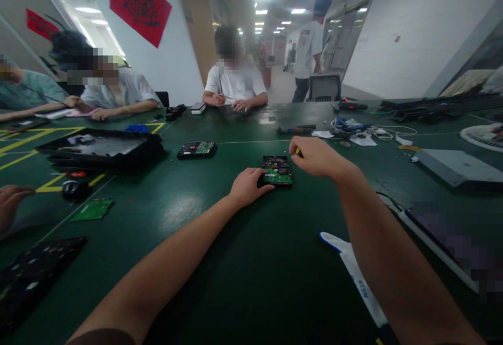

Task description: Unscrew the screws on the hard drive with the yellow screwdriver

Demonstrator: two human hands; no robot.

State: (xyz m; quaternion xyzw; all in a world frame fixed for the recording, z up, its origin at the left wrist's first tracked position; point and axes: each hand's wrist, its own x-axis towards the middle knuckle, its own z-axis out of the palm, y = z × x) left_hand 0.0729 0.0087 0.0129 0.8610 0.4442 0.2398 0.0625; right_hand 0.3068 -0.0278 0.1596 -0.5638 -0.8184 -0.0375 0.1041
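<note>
At the far left a co-worker's hand rests at the table edge, near one loose green circuit board and one black tray. Further right lies a second drive, apart from the work and untouched.

The person's left hand lies knuckles up, its fingers curled against the left edge of the hard drive and steadying it. That drive sits flat on the green table, near its middle, straight ahead of the person, with its green board facing up. The right hand hovers just above the drive's right rear corner, fingers closed in a pinch round a screwdriver of which only the yellow-and-black end shows.

Judging by the board still seated on the drive, the work looks early: no part has been lifted off it, and whether any screw is out cannot be told.

Counted: two drives, one loose board, one screwdriver in hand, one white glove lying to the right
</note>
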